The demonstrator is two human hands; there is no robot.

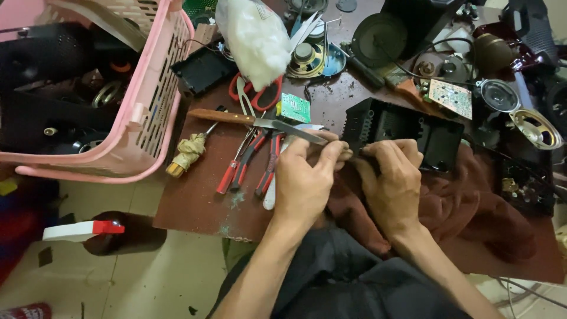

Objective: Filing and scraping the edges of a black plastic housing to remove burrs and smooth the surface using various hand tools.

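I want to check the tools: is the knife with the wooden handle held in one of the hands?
No. The knife lies on the table beside the left hand, which does not grip it.

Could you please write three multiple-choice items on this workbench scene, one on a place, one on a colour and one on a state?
1. Where does the wooden-handled knife lie?
A. Inside the basket
B. On the table, left of the black plastic casing
C. On the floor

2. What colour is the plastic basket?
A. Pink
B. Green
C. Yellow

3. What are the two hands doing?
A. Both rest flat and open on the table
B. Left hand and right hand meet at the near edge of the casing, fingers curled
C. Each holds a pair of pliers

Answers: 1 B, the knife lies on the brown table beside the casing, above the red-handled pliers. 2 A, its lattice walls are pink. 3 B, both sets of fingertips pinch at the casing's front edge; what they grip is too small to tell.
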